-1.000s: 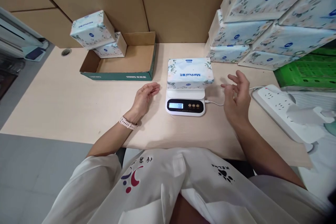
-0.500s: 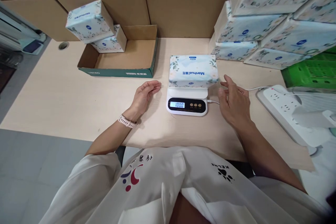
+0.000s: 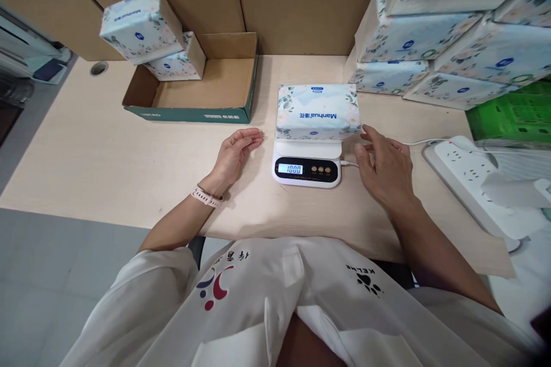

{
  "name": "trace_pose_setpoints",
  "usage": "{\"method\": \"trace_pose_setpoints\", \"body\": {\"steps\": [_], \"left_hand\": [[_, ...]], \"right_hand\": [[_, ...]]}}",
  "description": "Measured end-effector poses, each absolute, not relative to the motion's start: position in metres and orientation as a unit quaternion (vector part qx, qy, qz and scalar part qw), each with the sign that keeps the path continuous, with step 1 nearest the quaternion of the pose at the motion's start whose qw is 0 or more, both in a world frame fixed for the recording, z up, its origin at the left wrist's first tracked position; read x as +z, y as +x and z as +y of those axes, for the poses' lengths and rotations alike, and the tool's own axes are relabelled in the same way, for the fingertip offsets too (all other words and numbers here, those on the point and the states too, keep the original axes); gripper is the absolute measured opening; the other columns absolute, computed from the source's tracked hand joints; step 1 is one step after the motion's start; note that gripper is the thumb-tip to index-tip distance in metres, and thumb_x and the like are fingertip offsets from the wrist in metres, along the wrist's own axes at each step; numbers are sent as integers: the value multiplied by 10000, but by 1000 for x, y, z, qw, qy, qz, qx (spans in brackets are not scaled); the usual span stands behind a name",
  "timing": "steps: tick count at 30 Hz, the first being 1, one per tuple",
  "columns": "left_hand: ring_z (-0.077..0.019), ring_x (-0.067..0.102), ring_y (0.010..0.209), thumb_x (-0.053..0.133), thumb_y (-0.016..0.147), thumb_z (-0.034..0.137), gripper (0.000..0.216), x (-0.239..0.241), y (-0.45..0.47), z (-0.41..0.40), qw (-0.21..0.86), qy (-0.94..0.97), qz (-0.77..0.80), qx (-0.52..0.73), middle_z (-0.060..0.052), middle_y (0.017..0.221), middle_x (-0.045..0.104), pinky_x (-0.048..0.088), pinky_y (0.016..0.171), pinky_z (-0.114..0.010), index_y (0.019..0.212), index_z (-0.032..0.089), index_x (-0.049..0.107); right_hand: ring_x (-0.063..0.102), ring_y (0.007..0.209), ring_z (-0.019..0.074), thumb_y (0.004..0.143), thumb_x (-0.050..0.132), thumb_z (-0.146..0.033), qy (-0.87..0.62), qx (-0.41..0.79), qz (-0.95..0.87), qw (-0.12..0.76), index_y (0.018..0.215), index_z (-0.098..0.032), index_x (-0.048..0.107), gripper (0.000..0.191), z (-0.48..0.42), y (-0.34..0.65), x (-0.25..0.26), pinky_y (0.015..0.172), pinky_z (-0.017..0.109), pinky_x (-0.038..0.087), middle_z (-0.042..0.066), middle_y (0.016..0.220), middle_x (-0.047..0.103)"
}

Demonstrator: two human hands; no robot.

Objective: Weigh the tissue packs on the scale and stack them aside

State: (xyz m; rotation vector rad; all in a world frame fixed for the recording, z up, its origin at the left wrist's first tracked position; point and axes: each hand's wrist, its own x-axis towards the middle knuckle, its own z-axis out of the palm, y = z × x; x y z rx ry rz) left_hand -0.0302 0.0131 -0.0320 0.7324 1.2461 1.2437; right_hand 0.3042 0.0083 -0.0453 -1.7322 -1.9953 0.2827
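A pack of tissues [image 3: 317, 112] with a floral wrapper rests on a white digital scale [image 3: 307, 150], whose lit display reads what looks like 100.0. To the left of the scale, my left hand [image 3: 235, 155] lies on its side on the table, fingers stretched out and holding nothing. My right hand [image 3: 383, 166] is at the scale's right side with its fingers apart, the fingertips close to the pack's lower right corner. Whether they touch it I cannot tell. A white cable runs from the scale's right side toward this hand.
An open cardboard box [image 3: 224, 77] at the back left holds one tissue pack [image 3: 178, 63], with another pack [image 3: 140, 26] tilted on top. Several tissue packs [image 3: 413, 40] are stacked at the back right. A green crate [image 3: 512, 114] and a white power strip [image 3: 469, 169] lie at the right.
The view has shifted slightly, so the table and things appear a little higher. My right hand's fingers sit slightly nearer the tissue pack. My left hand has barely moved.
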Motion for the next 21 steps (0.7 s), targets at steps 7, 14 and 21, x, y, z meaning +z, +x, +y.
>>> {"method": "trace_pose_setpoints", "body": {"steps": [7, 14, 21], "left_hand": [[-213, 782, 1105, 686, 901, 129, 137, -30, -29, 13, 578, 310, 537, 531, -108, 1091, 820, 507, 1243, -427, 997, 138, 783], [-180, 782, 1040, 710, 883, 124, 138, -34, -32, 14, 586, 310, 517, 542, -87, 1058, 831, 534, 1207, -396, 978, 145, 807], [-166, 782, 1018, 698, 895, 104, 147, -35, -32, 15, 590, 302, 514, 545, -81, 1048, 836, 548, 1180, -374, 966, 146, 819]], "right_hand": [[765, 1175, 307, 1091, 339, -532, -632, 94, -734, 232, 1498, -227, 615, 579, 9, 306, -46, 1215, 594, 446, 165, 1321, 797], [770, 1135, 314, 1087, 382, -512, -624, 69, -742, 237, 1423, -189, 684, 555, 8, 307, -51, 1189, 574, 459, 165, 1193, 830], [776, 1120, 303, 1093, 403, -489, -614, 56, -749, 243, 1385, -200, 701, 508, 8, 308, -55, 1192, 558, 457, 152, 1199, 834]]}}
